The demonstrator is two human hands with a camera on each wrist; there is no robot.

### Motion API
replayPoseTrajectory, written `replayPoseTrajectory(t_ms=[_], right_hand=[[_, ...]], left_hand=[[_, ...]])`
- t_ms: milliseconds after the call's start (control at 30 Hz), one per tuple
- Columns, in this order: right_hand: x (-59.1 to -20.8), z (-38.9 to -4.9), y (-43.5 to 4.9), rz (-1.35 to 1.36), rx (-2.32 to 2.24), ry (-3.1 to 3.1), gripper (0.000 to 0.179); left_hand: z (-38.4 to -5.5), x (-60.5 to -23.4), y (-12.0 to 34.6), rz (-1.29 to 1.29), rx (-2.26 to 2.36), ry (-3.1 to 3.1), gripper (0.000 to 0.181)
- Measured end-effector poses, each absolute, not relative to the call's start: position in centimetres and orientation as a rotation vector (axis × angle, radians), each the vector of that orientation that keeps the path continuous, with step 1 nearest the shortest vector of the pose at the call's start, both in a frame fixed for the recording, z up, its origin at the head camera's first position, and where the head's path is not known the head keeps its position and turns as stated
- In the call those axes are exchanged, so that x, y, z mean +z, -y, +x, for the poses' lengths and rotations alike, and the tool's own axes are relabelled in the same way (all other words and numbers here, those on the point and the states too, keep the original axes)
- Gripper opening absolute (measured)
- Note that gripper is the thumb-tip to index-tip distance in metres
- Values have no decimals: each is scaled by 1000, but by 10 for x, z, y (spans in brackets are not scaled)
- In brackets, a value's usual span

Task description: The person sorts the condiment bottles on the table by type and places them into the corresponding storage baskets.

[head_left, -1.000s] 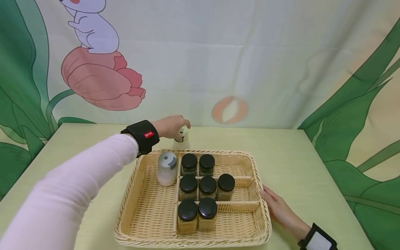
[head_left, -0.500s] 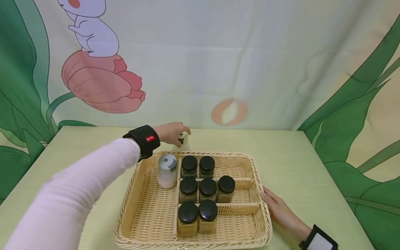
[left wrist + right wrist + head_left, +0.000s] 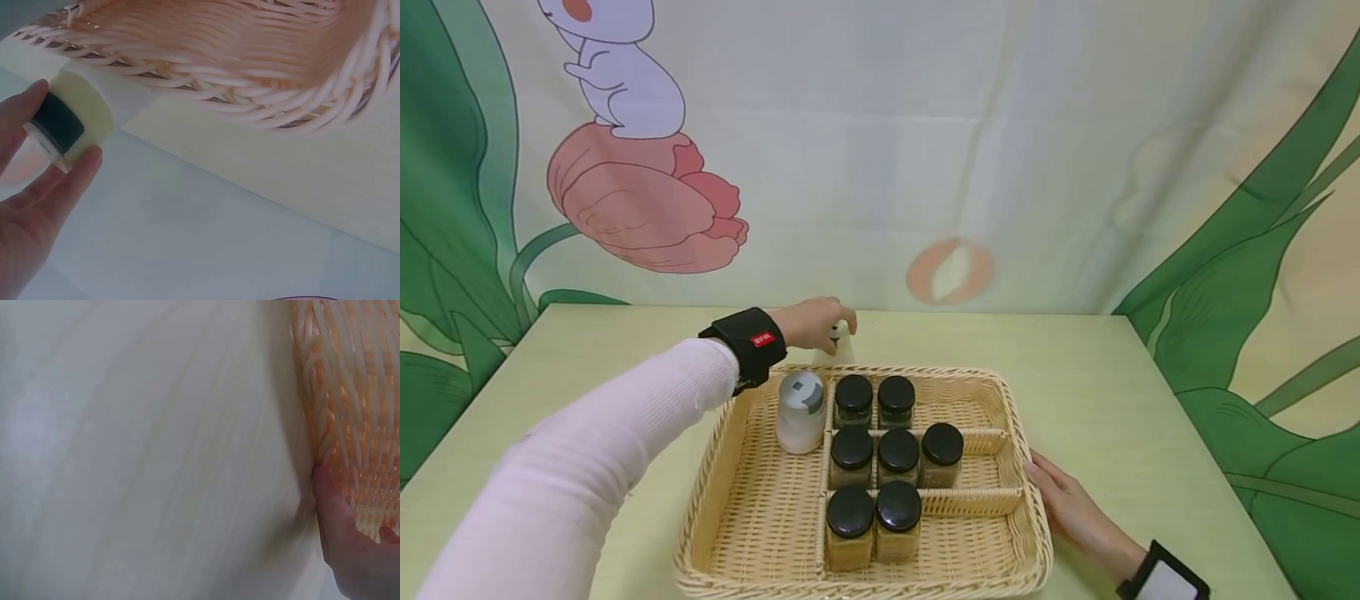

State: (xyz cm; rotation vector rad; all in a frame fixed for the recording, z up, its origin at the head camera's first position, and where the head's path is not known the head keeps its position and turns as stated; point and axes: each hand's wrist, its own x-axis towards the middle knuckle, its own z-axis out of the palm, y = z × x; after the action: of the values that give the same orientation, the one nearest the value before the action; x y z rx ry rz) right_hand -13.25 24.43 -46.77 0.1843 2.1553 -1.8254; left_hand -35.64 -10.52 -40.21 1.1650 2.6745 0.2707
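My left hand (image 3: 811, 322) reaches past the back rim of the wicker basket (image 3: 1012, 400). Its thumb and fingers pinch the pale yellow lid of a seasoning jar (image 3: 97, 103). A dark patch marks that lid; the pale body behind it is partly hidden by the basket in the head view. At the basket's right side, my right hand (image 3: 1071, 504) touches the outer wall with extended fingers (image 3: 331, 503). In the left compartment stands a grey-lidded jar (image 3: 801, 412) with white contents. Several black-lidded jars (image 3: 898, 450) fill parts of the three right compartments.
The basket rests on a pale yellow-green table (image 3: 1120, 392). Behind the table hangs a cloth backdrop (image 3: 850, 167) printed with a rabbit, a flower and leaves. Wicker dividers (image 3: 973, 500) separate the basket's compartments.
The head view has tilted slightly, so everything sits a little lower in it. My left hand stays on the yellow-lidded seasoning jar, and my right hand stays at the basket's side.
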Motion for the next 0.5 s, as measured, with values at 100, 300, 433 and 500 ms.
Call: replayPoseTrajectory(t_ms=[100,300,433,500], right_hand=[[-467,-133,-245,179,-1809,-2164,64],[-467,-134,-245,196,-1795,-2155,73],[-468,-134,-244,193,-1799,-2145,74],[-468,-134,-244,190,-1788,-2152,76]], left_hand=[[-359,-405,106,1169,272,-2689,39],[-312,-356,95,1086,250,-2710,31],[-304,-350,94,1082,252,-2717,31],[-305,-351,94,1072,261,-2712,31]])
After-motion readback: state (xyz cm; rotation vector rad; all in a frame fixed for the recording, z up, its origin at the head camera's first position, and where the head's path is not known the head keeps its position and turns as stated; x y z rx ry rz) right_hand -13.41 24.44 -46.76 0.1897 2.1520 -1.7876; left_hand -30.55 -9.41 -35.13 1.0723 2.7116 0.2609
